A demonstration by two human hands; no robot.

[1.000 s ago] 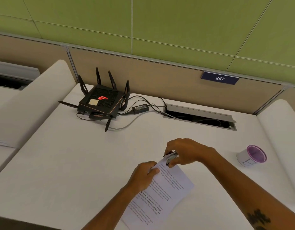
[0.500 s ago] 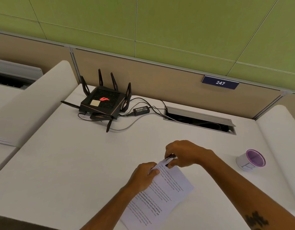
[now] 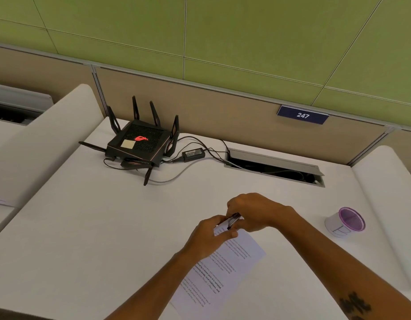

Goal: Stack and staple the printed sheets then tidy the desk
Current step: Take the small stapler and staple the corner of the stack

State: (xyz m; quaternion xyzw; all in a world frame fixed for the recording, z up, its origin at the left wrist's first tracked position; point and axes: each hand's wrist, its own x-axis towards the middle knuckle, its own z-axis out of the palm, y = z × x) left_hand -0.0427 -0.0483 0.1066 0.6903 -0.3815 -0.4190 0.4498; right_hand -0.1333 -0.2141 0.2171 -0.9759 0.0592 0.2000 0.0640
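A smooth, matt white laminate desk top (image 3: pixel 89 227) is seen, with thin matt white printed paper sheets (image 3: pixel 225 271) lying on it at 6 o'clock. At 10 o'clock a black plastic router with a mesh-textured top (image 3: pixel 139 144) is found, and a brushed grey metal cable hatch (image 3: pixel 274 158) at 1 o'clock. At 3 o'clock a purple mesh cup wrapped in white paper (image 3: pixel 345 222) is shown.

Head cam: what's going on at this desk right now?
A person is stapling printed sheets at a white desk. The left hand pinches the top corner of the sheets, and the right hand grips a small stapler at that corner. A purple-rimmed cup stands to the right; a black router sits at the back.
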